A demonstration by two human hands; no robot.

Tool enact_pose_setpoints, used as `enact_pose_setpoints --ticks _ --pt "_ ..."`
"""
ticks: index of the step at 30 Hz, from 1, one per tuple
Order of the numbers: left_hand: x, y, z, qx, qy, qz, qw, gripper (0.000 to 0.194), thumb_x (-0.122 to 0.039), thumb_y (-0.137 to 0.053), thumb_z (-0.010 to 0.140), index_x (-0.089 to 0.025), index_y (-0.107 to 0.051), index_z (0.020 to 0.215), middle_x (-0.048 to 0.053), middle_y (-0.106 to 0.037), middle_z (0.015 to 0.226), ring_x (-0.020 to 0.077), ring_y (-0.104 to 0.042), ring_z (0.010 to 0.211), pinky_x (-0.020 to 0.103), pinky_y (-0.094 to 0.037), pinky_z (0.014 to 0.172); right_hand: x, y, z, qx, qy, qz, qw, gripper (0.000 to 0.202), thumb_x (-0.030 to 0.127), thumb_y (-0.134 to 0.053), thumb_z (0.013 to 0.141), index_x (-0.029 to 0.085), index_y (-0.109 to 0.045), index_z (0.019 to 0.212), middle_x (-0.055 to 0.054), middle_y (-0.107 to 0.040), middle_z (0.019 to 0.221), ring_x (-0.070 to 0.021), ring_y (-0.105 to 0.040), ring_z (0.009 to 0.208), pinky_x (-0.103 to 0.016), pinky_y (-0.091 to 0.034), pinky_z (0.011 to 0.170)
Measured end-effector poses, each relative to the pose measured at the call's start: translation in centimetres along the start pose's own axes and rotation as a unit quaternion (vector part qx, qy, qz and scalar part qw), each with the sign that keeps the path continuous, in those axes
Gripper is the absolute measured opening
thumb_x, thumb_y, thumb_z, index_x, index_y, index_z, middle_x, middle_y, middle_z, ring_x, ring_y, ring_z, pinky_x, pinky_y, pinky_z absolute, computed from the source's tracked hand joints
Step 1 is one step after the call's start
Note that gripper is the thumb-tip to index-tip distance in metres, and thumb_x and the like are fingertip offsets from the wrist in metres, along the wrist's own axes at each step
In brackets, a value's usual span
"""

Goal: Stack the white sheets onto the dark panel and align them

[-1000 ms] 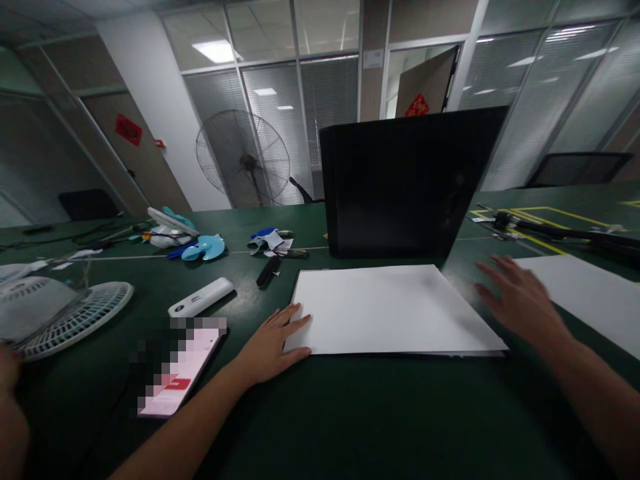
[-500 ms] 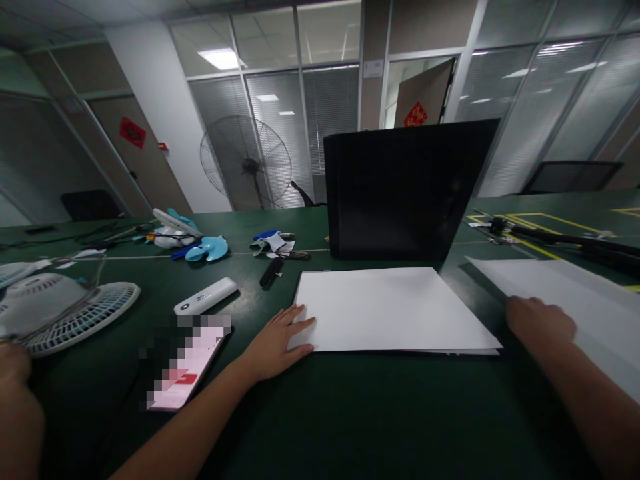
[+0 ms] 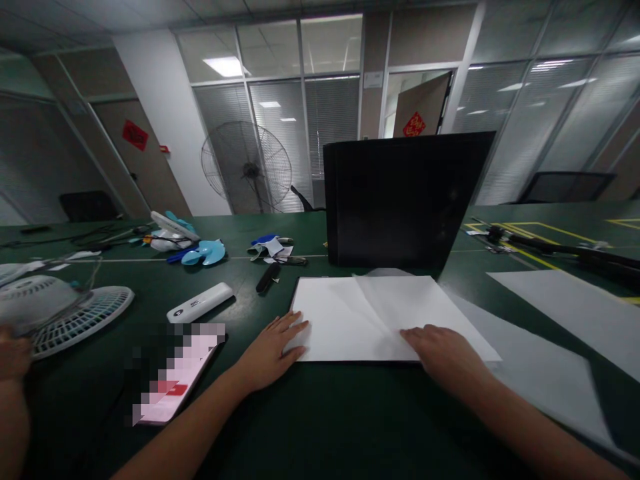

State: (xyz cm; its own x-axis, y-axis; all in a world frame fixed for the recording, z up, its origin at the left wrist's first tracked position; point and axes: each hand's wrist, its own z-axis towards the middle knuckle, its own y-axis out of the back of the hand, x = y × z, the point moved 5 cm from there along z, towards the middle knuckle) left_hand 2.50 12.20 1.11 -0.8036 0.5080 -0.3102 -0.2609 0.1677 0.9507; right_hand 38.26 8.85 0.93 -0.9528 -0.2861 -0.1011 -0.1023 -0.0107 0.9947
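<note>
A stack of white paper lies on the green table. My left hand rests flat with spread fingers on its left edge. Over the stack's right half, my right hand has its fingers closed on the near left part of a sheet of paper. That sheet curves up from the stack and stretches right under my forearm, its right end blurred. Farther right, another white sheet lies on the table.
A black panel stands behind the stack. Left are a phone, a white device, a small black object and fan parts, with another person's hand at the left edge. Blue fan blades lie behind.
My right hand has moved left from the sheet at the far right to the stack and closed on another sheet, which now spans stack and table. My left hand stays on the stack.
</note>
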Motion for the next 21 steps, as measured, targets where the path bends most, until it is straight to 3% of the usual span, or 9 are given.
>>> enact_pose_setpoints --ticks 3,5,7,9,11,14,16,18,21 --pt "0.3 0.0 0.1 -0.011 0.032 -0.018 0.999 0.076 -0.051 -0.048 0.103 -0.025 -0.015 0.166 0.008 -0.023 0.17 0.0307 -0.027 0.155 0.053 -0.025 0.125 2.6 -0.3 0.0 0.005 0.131 0.019 0.991 0.061 0.006 -0.049 0.089 0.03 -0.057 0.145 -0.005 -0.058 0.146 -0.0268 -0.058 0.13 -0.051 -0.048 0.11" --pt "0.4 0.1 0.1 -0.02 0.044 -0.031 0.998 0.082 -0.046 -0.051 0.101 -0.028 -0.004 0.166 0.007 -0.013 0.172 0.0322 -0.027 0.155 0.053 -0.029 0.123 3.2 -0.5 -0.2 -0.007 0.197 0.041 0.979 0.062 0.006 -0.046 0.091 0.028 -0.053 0.149 -0.006 -0.053 0.151 -0.0286 -0.054 0.134 -0.056 -0.047 0.11" --pt "0.2 0.2 0.0 -0.017 0.035 -0.033 0.999 0.075 -0.041 -0.051 0.102 -0.037 -0.012 0.165 0.002 -0.006 0.173 0.0327 -0.025 0.155 0.054 -0.032 0.122 3.0 -0.6 -0.3 -0.019 0.218 0.071 0.973 0.063 0.006 -0.044 0.092 0.028 -0.051 0.15 -0.005 -0.052 0.152 -0.0286 -0.053 0.136 -0.058 -0.046 0.111" --pt "-0.1 0.3 0.0 0.0 0.017 -0.021 1.0 0.057 -0.04 -0.046 0.104 -0.043 -0.032 0.159 -0.003 -0.007 0.173 0.0329 -0.025 0.155 0.055 -0.031 0.122 2.7 -0.7 -0.3 -0.027 0.217 0.104 0.97 0.062 0.009 -0.042 0.094 0.031 -0.049 0.152 -0.003 -0.052 0.152 -0.0269 -0.053 0.136 -0.056 -0.045 0.112" --pt "-0.3 0.3 0.0 0.015 0.008 -0.01 1.0 0.047 -0.043 -0.041 0.106 -0.042 -0.046 0.153 -0.003 -0.014 0.173 0.0333 -0.025 0.155 0.057 -0.028 0.123 2.6 -0.7 -0.2 -0.036 0.221 0.132 0.965 0.059 0.013 -0.04 0.098 0.033 -0.047 0.153 0.0 -0.052 0.152 -0.0242 -0.051 0.138 -0.053 -0.044 0.115" --pt "-0.4 0.3 0.2 0.015 0.022 -0.012 1.0 0.05 -0.054 -0.043 0.104 -0.036 -0.051 0.151 0.002 -0.021 0.171 0.0347 -0.027 0.154 0.058 -0.029 0.122 2.1 -0.6 0.2 -0.044 0.243 0.157 0.956 0.051 0.024 -0.038 0.103 0.036 -0.047 0.152 0.003 -0.053 0.152 -0.0193 -0.05 0.139 -0.044 -0.042 0.116" --pt "-0.3 0.3 0.2 0.01 0.037 -0.013 0.999 0.054 -0.058 -0.051 0.1 -0.034 -0.055 0.148 0.003 -0.02 0.172 0.036 -0.03 0.153 0.057 -0.032 0.121 -0.5 -0.2 1.0 -0.078 0.169 0.139 0.973 0.044 0.032 -0.04 0.105 0.035 -0.056 0.145 0.003 -0.061 0.143 -0.0167 -0.055 0.132 -0.038 -0.041 0.115" --pt "-0.1 0.3 0.3 0.004 0.048 -0.008 0.999 0.054 -0.059 -0.057 0.096 -0.033 -0.059 0.143 0.003 -0.019 0.172 0.0366 -0.033 0.152 0.057 -0.034 0.12 -5.5 0.7 1.4 -0.138 0.002 0.096 0.986 0.042 0.037 -0.04 0.104 0.03 -0.063 0.139 -0.002 -0.065 0.137 -0.0189 -0.056 0.128 -0.038 -0.038 0.116" --pt "0.0 0.4 0.2 -0.007 0.046 0.005 0.999 0.051 -0.057 -0.06 0.095 -0.031 -0.063 0.138 0.003 -0.02 0.172 0.0363 -0.034 0.152 0.057 -0.034 0.12 -14.4 1.6 -0.7 -0.196 -0.215 0.055 0.955 0.054 0.035 -0.034 0.103 0.01 -0.051 0.148 -0.024 -0.052 0.147 -0.0354 -0.045 0.138 -0.058 -0.03 0.114"
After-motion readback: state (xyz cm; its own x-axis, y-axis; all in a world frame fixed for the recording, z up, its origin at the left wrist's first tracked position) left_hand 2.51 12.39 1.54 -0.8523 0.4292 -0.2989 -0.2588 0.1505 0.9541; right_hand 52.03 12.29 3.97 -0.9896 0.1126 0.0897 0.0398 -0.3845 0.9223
